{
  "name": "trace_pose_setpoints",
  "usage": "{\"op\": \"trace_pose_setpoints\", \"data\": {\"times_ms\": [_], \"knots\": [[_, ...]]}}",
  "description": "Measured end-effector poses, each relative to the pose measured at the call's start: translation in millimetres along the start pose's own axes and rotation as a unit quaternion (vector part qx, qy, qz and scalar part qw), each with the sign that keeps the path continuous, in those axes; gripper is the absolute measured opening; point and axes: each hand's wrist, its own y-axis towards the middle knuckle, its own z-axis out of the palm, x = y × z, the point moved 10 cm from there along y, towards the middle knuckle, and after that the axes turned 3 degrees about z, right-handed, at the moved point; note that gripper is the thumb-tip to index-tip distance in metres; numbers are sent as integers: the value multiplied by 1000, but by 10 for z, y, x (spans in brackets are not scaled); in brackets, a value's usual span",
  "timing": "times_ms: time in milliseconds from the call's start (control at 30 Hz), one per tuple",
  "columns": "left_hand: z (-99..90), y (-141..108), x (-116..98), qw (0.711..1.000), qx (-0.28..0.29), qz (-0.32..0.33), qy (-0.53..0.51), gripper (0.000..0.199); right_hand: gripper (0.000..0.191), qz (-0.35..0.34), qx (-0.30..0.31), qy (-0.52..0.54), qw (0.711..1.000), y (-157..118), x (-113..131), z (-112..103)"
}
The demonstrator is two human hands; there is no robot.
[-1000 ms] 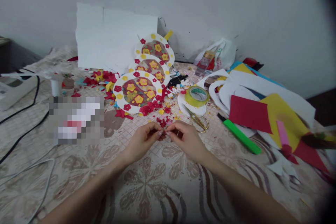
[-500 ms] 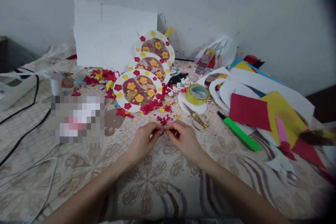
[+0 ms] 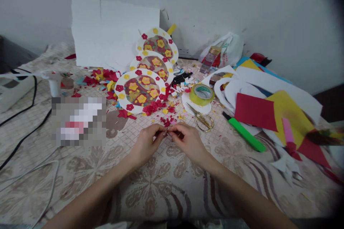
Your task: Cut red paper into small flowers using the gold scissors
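My left hand [image 3: 149,141] and my right hand [image 3: 187,141] meet fingertip to fingertip low over the patterned tablecloth [image 3: 150,189]. Both are closed in a pinch, and whatever lies between the fingers is too small to make out. Small red paper scraps [image 3: 168,120] lie just beyond the fingertips. Behind them, three white round frames with red and yellow paper flowers overlap; the nearest frame [image 3: 140,91] lies in front. Gold-handled scissors [image 3: 204,121] rest to the right of my right hand, by a roll of yellow tape [image 3: 202,94].
A green cutter [image 3: 247,135], red paper [image 3: 256,111] and yellow paper [image 3: 290,114] lie at the right. Behind stand a bottle [image 3: 210,59], a plastic bag [image 3: 232,50] and a white sheet [image 3: 115,32]. A glue gun [image 3: 54,82] and cables are at the left.
The view has shifted slightly, so objects at the back sit a little higher and further left. My hands stay pinched together in nearly the same place.
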Motion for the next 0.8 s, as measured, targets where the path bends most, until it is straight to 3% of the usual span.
{"op": "trace_pose_setpoints", "data": {"times_ms": [333, 500, 800], "knots": [[-12, -20, -72, 999, -14, 39, 25, 15, 12, 1, -19, -9, 1000, -32, 0, -3], [-30, -16, -24, 1000, -27, 11, 6, 14, 13, 11, -30, 15, 999, -40, -32, -8], [40, -16, 179, 986, -13, -77, -145, 16, 10, 93, -8, 129, 987, -43, -247, 82]]}}
